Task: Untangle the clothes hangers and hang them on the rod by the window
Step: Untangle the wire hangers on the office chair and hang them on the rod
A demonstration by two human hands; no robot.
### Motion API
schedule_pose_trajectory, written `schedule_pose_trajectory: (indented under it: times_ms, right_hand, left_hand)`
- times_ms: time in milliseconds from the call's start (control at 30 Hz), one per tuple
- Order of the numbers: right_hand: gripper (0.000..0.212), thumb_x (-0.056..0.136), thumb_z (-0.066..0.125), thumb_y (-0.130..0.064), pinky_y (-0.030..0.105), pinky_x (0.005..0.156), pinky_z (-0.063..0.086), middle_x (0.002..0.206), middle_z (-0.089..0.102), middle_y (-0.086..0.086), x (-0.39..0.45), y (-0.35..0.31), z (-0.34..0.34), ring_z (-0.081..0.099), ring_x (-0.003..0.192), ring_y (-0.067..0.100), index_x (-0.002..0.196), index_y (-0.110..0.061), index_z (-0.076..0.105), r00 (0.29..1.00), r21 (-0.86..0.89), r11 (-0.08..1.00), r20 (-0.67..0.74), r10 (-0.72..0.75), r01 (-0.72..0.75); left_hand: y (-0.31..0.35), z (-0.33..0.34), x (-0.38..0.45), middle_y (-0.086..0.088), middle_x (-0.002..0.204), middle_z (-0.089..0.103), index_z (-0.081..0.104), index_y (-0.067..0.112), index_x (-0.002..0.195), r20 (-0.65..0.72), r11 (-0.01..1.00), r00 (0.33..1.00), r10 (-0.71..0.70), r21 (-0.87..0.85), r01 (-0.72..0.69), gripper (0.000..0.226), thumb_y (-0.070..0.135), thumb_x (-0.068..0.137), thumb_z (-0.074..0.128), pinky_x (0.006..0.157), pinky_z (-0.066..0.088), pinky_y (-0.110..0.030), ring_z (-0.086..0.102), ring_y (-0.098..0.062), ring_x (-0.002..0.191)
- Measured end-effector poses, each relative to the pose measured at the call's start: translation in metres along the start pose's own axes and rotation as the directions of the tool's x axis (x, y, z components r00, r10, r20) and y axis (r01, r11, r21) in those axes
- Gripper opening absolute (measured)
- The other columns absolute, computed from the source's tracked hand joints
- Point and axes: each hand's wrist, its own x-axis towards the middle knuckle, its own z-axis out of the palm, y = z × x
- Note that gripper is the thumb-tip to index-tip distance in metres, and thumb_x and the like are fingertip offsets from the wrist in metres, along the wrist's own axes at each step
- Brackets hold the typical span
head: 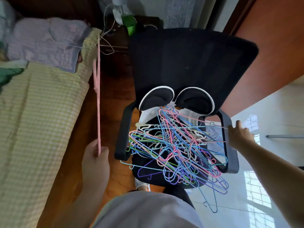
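Hangers [177,150]: big tangled heap of thin wire ones, blue, pink, purple, green, white, piled on seat of black office chair [189,63]; several spilling over front edge, one blue loop dangling lowest off the front right corner. No rod in view.

Left hand [96,151]: fingers and thumb curled round lower end of one pink hanger [98,96], held clear of heap, seen edge-on, reaching up alongside bed edge. Already free, apparently.

Right hand [239,134]: fingers straight, loosely spread, holding nothing; at right armrest [226,140], touching or just beside it, cannot tell which; a pink wire end pokes out near the palm.

Risks, as judgement: pulling any one wire from heap likely to drag neighbours, hooks interlocked; overhanging ones at front could slide to floor. Chair possibly on castors (not visible), so a tug may shift it; right hand well placed to steady. Long pink hanger near bed [32,120] could snag bedding or the loose white cords [107,30] by the headboard when swung.

Around: bed with yellow-check cover and lilac pillow [47,41] on left; two black-and-white ear-shaped cushions [177,99] at chair back, touching heap's far edge; green object [131,23] behind chair; wooden panel right; glossy tiled floor with window reflection lower right
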Motion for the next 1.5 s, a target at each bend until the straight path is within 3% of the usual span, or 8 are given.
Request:
schedule_pose_trajectory:
  times_ms: [133,267,400,600,867,1067,1300,1500]
  right_hand:
    - [0.056,0.089,0.062,-0.012,0.033,0.075,0.054,0.128,0.043,0.012,-0.043,-0.015,-0.016,0.062,0.096,0.027,0.143,-0.011,0.044,0.982,-0.011,0.998,0.178,-0.059,0.062]
    - [0.060,0.084,0.072,-0.020,0.027,0.084,0.053,0.114,0.059,0.006,-0.099,-0.022,-0.035,0.058,0.098,0.019,0.139,-0.006,0.051,0.920,0.112,0.991,0.375,-0.112,0.074]
    - [0.065,0.086,0.076,-0.020,0.041,0.093,0.058,0.138,0.057,0.009,-0.162,-0.027,-0.032,0.062,0.113,0.024,0.144,-0.011,0.048,0.900,0.438,0.898,0.400,-0.174,-0.021]
    - [0.031,0.091,0.071,-0.006,0.052,0.084,0.061,0.118,0.069,0.006,-0.277,-0.003,-0.023,0.072,0.100,0.020,0.119,-0.018,0.067,0.892,0.914,0.149,0.402,-0.205,-0.378]
    - [0.028,0.099,0.061,-0.018,0.051,0.087,0.058,0.114,0.064,0.017,-0.359,0.076,-0.017,0.068,0.086,0.032,0.124,-0.004,0.060,0.952,0.755,-0.656,0.223,0.212,-0.031]
    - [0.033,0.094,0.040,0.002,0.025,0.044,0.034,0.092,0.069,0.019,-0.437,0.113,0.041,0.055,0.051,0.021,0.119,-0.010,0.058,0.769,0.728,-0.679,0.381,0.514,0.092]
    - [0.023,0.102,0.045,-0.023,0.025,0.051,0.035,0.096,0.070,0.020,-0.613,0.199,0.188,0.054,0.049,0.021,0.112,-0.014,0.064,0.587,0.773,-0.623,0.560,0.584,-0.118]
    - [0.040,0.107,0.034,-0.034,0.035,0.072,0.047,0.099,0.068,0.013,-0.739,0.262,0.264,0.063,0.081,0.025,0.109,-0.009,0.066,0.424,0.796,-0.528,0.605,0.674,-0.298]
  left_hand:
    - [0.019,-0.013,0.007,0.002,0.108,0.063,0.059,0.030,0.122,0.038,0.996,0.996,0.085,0.026,-0.086,0.025,0.019,0.099,0.058,0.084,0.051,-0.030,0.061,-0.021,0.097]
    - [0.049,-0.015,0.014,0.013,0.097,0.059,0.061,0.016,0.127,0.117,0.984,0.978,0.172,0.027,-0.176,0.027,0.018,0.100,0.059,0.073,0.038,-0.003,0.057,0.000,0.086]
    - [0.083,-0.003,0.016,0.013,0.096,0.061,0.060,0.025,0.120,0.272,0.956,0.924,0.268,0.046,-0.291,0.021,0.033,0.102,0.055,0.085,0.050,-0.037,0.060,-0.005,0.089]
    - [0.146,0.035,-0.008,0.017,0.091,0.061,0.056,0.034,0.121,0.522,0.889,0.749,0.408,-0.042,-0.455,0.021,0.036,0.100,0.054,0.079,0.045,-0.035,0.058,-0.007,0.083]
    - [0.156,0.073,-0.128,-0.010,0.093,0.062,0.058,0.031,0.124,0.914,0.901,0.309,0.264,-0.118,-0.418,0.025,0.041,0.103,0.050,0.052,0.039,-0.034,0.046,-0.017,0.052]
    - [0.128,0.088,-0.259,-0.013,0.088,0.066,0.060,0.034,0.123,0.995,0.932,0.056,0.086,-0.061,-0.357,0.043,0.059,0.103,0.032,0.051,0.048,-0.034,0.056,-0.027,0.050]
    - [0.058,0.121,-0.464,-0.020,0.094,0.057,0.052,0.009,0.119,0.996,0.868,-0.020,-0.090,0.069,-0.492,0.037,0.041,0.104,0.041,0.043,0.043,-0.029,0.054,-0.023,0.042]
    - [0.039,0.129,-0.595,-0.015,0.098,0.057,0.058,0.021,0.115,0.928,0.755,-0.258,-0.269,0.037,-0.655,0.024,0.010,0.099,0.044,0.053,0.038,-0.029,0.054,-0.018,0.059]
